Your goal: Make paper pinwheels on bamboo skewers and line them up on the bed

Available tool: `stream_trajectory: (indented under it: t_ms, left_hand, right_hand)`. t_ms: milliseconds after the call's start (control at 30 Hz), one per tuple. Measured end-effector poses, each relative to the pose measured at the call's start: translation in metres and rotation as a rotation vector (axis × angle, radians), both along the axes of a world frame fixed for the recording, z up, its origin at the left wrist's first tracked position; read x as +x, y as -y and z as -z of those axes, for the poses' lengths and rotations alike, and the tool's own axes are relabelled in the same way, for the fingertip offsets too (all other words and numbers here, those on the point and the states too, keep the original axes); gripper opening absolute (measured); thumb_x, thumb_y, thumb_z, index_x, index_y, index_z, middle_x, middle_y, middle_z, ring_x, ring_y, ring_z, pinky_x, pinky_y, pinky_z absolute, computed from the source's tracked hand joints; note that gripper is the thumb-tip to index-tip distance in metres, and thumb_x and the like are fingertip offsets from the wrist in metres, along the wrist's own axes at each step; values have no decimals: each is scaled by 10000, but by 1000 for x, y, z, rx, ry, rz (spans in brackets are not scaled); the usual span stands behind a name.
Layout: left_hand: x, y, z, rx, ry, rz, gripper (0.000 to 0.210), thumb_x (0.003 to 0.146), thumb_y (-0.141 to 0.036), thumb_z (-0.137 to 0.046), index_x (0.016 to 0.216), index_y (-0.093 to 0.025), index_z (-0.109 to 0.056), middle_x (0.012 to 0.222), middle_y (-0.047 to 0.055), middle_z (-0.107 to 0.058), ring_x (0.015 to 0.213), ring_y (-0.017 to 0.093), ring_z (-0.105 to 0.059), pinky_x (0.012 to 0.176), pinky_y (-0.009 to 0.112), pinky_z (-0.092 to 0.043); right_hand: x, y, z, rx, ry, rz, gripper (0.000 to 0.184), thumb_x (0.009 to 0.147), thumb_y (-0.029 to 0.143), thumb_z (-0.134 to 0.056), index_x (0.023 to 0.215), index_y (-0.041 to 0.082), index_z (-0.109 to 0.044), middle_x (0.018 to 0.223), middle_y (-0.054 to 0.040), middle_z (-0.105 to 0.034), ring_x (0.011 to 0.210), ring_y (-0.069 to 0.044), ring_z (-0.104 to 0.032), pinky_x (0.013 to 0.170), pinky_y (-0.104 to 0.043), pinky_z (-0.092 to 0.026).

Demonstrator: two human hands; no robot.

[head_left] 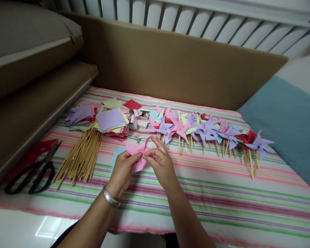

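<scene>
Above the near part of the striped cloth (222, 203), a pink pinwheel (136, 148) is being worked on. The left hand (123, 167) has its near left side pinched between thumb and fingers. The right hand (161, 161) closes thumb and forefinger at its centre, other fingers lifted, by a shiny spot too small to make out. Its blades look gathered inward, so it seems largely shaped, though no stick shows on it. To the left, scissors (42, 170) lie beside a heap of bare sticks (80, 156), so much mounting appears left. Light blue paper (117, 156) lies just past the left hand, partly hidden. Farther back are small metal bits (137, 138), stacks of flat paper (111, 120) that look unused, and small boxes (144, 115). Off to the right, a long row of mounted pinwheels (206, 131) looks finished. A brown panel (170, 65) stands behind.
</scene>
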State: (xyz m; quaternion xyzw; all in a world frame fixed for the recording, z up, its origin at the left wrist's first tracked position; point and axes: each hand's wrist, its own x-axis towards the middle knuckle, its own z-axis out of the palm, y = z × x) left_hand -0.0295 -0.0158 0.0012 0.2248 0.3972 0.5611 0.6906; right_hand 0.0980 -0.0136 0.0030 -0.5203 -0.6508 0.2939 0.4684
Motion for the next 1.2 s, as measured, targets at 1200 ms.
stream_trajectory:
  t_ms: [1200]
  left_hand:
    - [-6,-1,5,105,-183,-15,198,609,-255,-733,775,-148,-717,758,51,-710,683,160,-612,670,262,-444]
  right_hand:
    - [-4,-3,9,-244,-279,-37,34,684,249,-652,669,219,-660,1207,-58,-576,1196,-251,-457,988,-410,-328]
